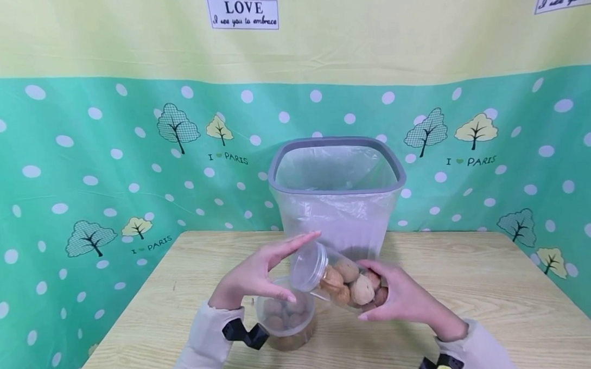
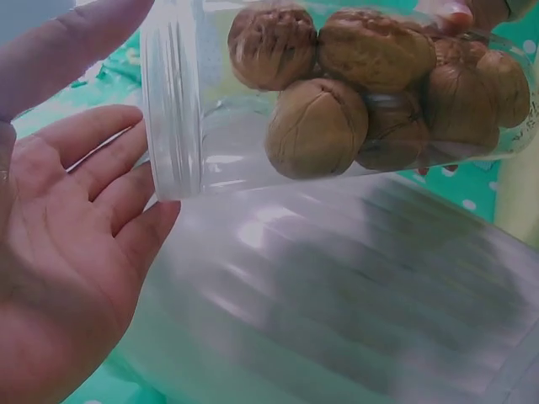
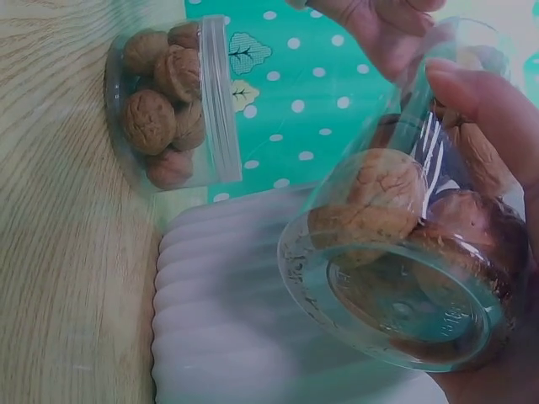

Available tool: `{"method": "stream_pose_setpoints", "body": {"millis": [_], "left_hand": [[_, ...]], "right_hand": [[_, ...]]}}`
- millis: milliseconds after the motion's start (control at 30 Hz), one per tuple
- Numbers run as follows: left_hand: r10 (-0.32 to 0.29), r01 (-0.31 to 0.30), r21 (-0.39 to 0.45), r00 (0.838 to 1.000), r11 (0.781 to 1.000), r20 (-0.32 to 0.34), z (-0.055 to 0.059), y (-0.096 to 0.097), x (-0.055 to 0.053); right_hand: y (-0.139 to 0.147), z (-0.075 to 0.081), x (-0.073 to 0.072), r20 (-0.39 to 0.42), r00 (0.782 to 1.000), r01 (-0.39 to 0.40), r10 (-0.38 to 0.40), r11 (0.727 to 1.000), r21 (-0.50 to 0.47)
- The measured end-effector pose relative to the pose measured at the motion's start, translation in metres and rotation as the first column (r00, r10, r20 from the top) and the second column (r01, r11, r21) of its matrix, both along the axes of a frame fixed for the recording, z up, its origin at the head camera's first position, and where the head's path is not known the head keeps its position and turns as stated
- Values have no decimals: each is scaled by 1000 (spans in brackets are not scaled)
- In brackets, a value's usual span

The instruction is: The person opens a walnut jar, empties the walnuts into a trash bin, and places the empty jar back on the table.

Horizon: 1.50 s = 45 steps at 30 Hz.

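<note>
A clear plastic jar [image 1: 342,283] of walnuts is tilted above the table, its clear screw lid [image 1: 305,271] pointing up and left. My right hand [image 1: 404,294] grips the jar round its base end; in the right wrist view the jar's bottom [image 3: 404,307] faces the camera. Around the lid end my left hand [image 1: 254,270] is spread, thumb and fingers apart. The left wrist view has those fingertips [image 2: 160,215] right at the lid's rim. Just below stands a second lidded jar [image 1: 287,337], upright, with walnuts [image 3: 150,122] inside.
Behind the jars a pale waste bin [image 1: 338,215] with a grey rim and a plastic liner stands at the back of the wooden table [image 1: 465,276]. A green and yellow printed curtain [image 1: 254,115] hangs around the table's back and sides.
</note>
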State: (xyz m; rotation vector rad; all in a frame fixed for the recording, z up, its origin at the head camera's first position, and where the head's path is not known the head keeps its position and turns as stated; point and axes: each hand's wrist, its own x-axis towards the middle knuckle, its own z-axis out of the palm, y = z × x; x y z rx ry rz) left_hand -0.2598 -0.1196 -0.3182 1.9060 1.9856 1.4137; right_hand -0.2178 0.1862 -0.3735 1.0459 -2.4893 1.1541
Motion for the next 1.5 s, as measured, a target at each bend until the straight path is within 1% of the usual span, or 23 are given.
{"method": "stream_pose_setpoints", "body": {"millis": [67,233,367,500,767,967,1167,1333,1433,1500], "left_hand": [[-20,20,5,1000,1000,6,-1,-1,-1],[-42,42,15,999,999,26,-3,-1,-2],[-46,45,26,997,999,57,-3,-2,-2],[-34,31,34,995,999,95,-4,-2,-1],[48,-54,27,982,998,181,-4,0,4],[97,-108,37,971,993,219,-4,1,6],[152,-161,19,957,987,248,-1,2,10],[201,-211,8,941,978,271,0,4,13],[246,-259,8,926,966,285,0,5,15],[286,-303,12,911,953,297,1,7,17]], "right_hand": [[0,-1,0,14,1000,-18,18,1000,-3],[-1,-2,1,41,998,-44,44,999,-14],[-1,-2,0,34,999,-41,42,999,-11],[-2,-4,0,27,999,-40,40,999,-9],[-2,-6,0,7,999,-32,32,999,-18],[-3,-9,-1,-9,1000,-17,17,1000,-26],[-4,-11,-1,-16,1000,-4,4,1000,-24],[-5,-12,-1,-23,1000,10,-11,999,-31],[-6,-13,-1,-24,1000,18,-19,999,-43],[-7,-14,-1,-22,999,25,-26,998,-52]]}}
